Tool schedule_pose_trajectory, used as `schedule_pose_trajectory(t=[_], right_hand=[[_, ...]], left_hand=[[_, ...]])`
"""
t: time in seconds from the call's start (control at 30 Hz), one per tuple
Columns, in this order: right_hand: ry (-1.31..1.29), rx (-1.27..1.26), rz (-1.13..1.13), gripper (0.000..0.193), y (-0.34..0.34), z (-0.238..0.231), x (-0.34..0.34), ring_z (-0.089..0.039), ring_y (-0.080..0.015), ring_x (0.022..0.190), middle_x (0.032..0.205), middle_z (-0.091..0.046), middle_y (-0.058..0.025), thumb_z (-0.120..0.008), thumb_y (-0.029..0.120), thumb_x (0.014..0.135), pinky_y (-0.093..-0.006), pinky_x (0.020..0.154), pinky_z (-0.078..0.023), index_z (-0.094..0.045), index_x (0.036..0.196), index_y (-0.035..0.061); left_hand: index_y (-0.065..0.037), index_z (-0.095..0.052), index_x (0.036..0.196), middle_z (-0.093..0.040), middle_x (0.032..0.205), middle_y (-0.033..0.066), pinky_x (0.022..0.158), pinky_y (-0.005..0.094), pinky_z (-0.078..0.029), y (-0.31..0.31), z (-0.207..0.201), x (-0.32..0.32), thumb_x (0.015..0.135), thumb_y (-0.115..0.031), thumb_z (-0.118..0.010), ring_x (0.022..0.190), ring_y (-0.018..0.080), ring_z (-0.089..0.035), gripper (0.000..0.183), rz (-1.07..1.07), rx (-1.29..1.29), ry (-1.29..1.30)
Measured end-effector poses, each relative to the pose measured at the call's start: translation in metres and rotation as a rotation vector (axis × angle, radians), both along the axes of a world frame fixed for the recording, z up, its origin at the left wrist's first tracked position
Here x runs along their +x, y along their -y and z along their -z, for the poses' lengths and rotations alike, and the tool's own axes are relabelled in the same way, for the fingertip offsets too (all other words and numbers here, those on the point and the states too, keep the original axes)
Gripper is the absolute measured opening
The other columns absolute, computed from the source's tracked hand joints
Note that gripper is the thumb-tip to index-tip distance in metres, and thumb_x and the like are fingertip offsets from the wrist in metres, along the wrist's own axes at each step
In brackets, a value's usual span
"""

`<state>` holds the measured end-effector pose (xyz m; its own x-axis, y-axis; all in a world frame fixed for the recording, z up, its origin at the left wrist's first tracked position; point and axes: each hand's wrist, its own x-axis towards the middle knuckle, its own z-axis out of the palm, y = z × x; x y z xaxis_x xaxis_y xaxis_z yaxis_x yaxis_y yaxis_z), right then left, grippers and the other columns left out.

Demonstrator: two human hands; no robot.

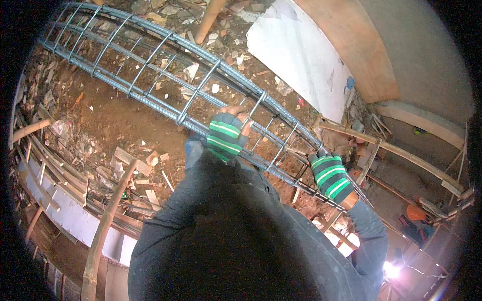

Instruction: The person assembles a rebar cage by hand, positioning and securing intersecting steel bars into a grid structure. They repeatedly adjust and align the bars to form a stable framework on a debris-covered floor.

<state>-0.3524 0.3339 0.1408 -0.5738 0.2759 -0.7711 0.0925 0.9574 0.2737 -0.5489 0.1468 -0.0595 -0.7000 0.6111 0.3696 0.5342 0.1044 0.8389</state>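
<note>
Gripping rebar cage [199, 92] with left hand [227, 131], curled over a long bar. Resting right hand [330, 174] toward cage's right end; cannot tell whether closed, with fingertips hidden. Set slantwise before body, above dirt [123, 118]. Judged heavy, stiff, sturdy; ribbed, hence probably little slip. Best held by long bars, clear of hoops [145, 67].

A wide fisheye camera on the person's head looks steeply down from above the near side of the long, open grey cage of ribbed steel bars [200, 90]. The cage crosses the view slantwise at close range. On its near side the wearer's dark grey cloth garment [211, 236] looms large, closest to the lens; under the cage, the brown, debris-strewn earth ground [135, 115] sits farther off, facing the camera.
</note>
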Motion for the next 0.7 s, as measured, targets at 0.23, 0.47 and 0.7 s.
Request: schedule_pose_trajectory(t=[0.23,0.47,0.7], right_hand=[[-0.155,-0.233,0.269,0.019,-0.020,0.015,0.005,-0.067,-0.0416,0.073,0.079,-0.065,-0.0246,-0.061,0.017,0.095,-0.0523,0.064,-0.050,-0.058,0.104,0.0011],[0.034,-0.621,1.277,0.029,-0.029,0.023,0.022,-0.063,-0.0283,0.060,0.069,-0.063,-0.0163,-0.070,0.028,0.096,-0.0424,0.058,-0.053,-0.061,0.097,-0.0002],[0.182,-0.896,1.432,0.028,-0.026,0.026,0.039,-0.066,-0.0204,0.058,0.070,-0.069,-0.0121,-0.079,0.021,0.087,-0.0357,0.057,-0.055,-0.065,0.096,-0.0020]], left_hand=[[-0.009,-0.068,0.100,-0.067,0.114,0.0138,0.087,0.0510,-0.050,-0.003,0.009,-0.004,0.085,-0.017,-0.073,0.104,0.0372,-0.063,0.017,-0.001,0.012,0.004],[-0.009,-0.068,0.097,-0.067,0.115,0.0133,0.090,0.0496,-0.050,-0.003,0.012,-0.003,0.087,-0.020,-0.072,0.106,0.0365,-0.062,0.015,0.013,-0.039,-0.016],[-0.008,-0.069,0.099,-0.068,0.114,0.0129,0.090,0.0492,-0.050,-0.003,0.016,-0.005,0.085,-0.018,-0.073,0.106,0.0368,-0.062,0.018,0.022,-0.040,0.011]])
